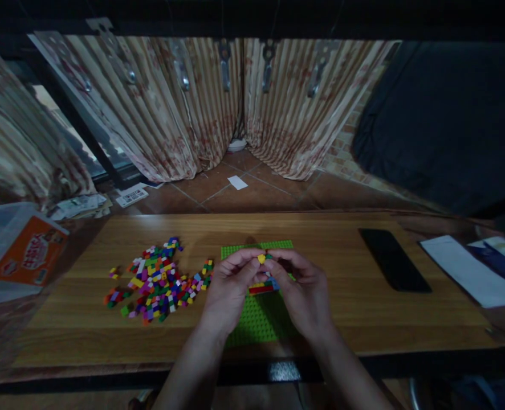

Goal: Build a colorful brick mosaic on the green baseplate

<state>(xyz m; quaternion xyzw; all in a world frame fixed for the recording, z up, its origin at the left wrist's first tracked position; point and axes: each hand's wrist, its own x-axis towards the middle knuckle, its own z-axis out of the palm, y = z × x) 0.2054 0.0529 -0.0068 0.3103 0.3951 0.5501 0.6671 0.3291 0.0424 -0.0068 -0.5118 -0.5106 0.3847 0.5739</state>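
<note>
Above a green baseplate (261, 324), both hands meet with fingertips close together. My left hand (231, 285) pinches a small yellow brick (261, 258). My right hand (301, 287) is closed at the fingertips on a small green brick (269, 257) right beside the yellow one. Whether the two bricks are joined is too small to tell. Under the hands, a row of red bricks (261, 289) and some blue ones (273, 283) sit on the baseplate, partly hidden by the fingers.
A loose pile of many-coloured bricks (158, 285) spreads over the wooden table (342, 324) at left. A black phone-like slab (394, 260) lies at right. Past the table's left end stands a clear plastic tub (4, 228) with an orange label; white papers (470, 270) lie beyond the right end.
</note>
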